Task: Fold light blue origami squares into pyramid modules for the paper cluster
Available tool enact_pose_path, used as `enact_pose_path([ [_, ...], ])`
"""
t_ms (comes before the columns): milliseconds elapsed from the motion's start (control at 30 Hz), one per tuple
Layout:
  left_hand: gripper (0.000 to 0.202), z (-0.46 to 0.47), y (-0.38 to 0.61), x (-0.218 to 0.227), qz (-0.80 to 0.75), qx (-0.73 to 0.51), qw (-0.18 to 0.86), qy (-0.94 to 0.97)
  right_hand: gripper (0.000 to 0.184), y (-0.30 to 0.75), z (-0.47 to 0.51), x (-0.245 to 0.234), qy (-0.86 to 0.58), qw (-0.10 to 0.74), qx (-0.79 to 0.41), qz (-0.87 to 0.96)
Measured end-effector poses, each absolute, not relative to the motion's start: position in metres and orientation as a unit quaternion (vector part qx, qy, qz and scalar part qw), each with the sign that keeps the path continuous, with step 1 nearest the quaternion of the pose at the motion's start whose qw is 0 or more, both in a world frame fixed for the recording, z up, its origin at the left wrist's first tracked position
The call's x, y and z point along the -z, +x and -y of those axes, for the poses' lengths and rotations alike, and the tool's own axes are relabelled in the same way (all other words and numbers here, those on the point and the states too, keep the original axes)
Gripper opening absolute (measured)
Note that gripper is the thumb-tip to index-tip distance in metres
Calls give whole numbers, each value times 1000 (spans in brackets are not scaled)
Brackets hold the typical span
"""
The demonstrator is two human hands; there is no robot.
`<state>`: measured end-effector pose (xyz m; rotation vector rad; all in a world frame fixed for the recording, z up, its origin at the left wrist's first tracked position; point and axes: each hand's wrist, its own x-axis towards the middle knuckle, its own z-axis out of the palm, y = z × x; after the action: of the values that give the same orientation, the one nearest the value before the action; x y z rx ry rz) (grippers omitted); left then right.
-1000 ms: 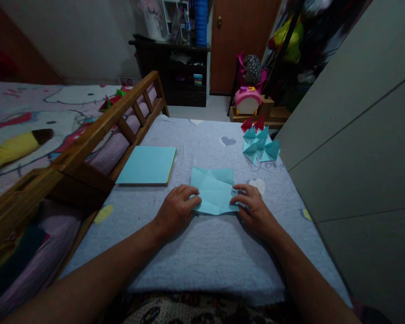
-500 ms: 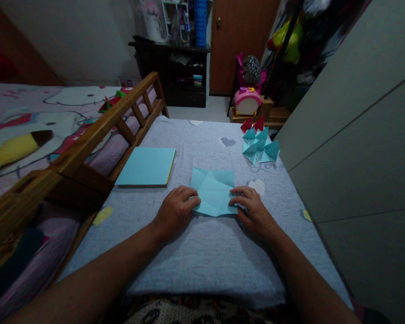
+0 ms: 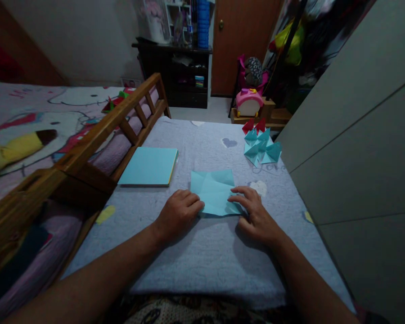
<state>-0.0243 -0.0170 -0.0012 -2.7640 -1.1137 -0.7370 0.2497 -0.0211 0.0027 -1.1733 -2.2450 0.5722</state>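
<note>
A creased sheet of light-blue origami paper (image 3: 218, 194) lies in front of me, its near edge slightly raised. My left hand (image 3: 180, 209) is closed at its near left corner, thumb against curled fingers with the paper's edge between them. On the right side of the sheet, the fingertips of my right hand (image 3: 254, 213) rest on the surface, fingers apart and the thumb off the near right corner. A stack of light-blue paper (image 3: 148, 166) lies to the left, and folded light-blue paper shapes (image 3: 261, 146) stand at the far right.
Two red folded paper pieces (image 3: 254, 126) stand behind the blue ones. A wooden bed rail (image 3: 111, 123) borders the cloth-covered surface (image 3: 202, 265) on the left. A pale cabinet (image 3: 361, 135) rises along the right. Beyond are a dark shelf (image 3: 172, 72) and a pink toy case (image 3: 249, 103).
My right thumb has come away from the paper's near right corner. My left hand has shifted slightly right along the near edge. The view has moved a little.
</note>
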Motion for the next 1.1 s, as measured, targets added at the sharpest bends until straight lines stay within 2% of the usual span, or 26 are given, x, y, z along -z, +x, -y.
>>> enact_pose_path([
  [333,16,17,-24,1,367,237,24,-899,30,248,20,-3,-439,260,-188,839],
  [900,4,17,-30,-7,333,209,-85,-916,26,247,19,-1,-433,241,-177,850],
  [1100,7,16,-31,-6,336,203,-96,-915,25,247,19,-1,-432,237,-178,852],
])
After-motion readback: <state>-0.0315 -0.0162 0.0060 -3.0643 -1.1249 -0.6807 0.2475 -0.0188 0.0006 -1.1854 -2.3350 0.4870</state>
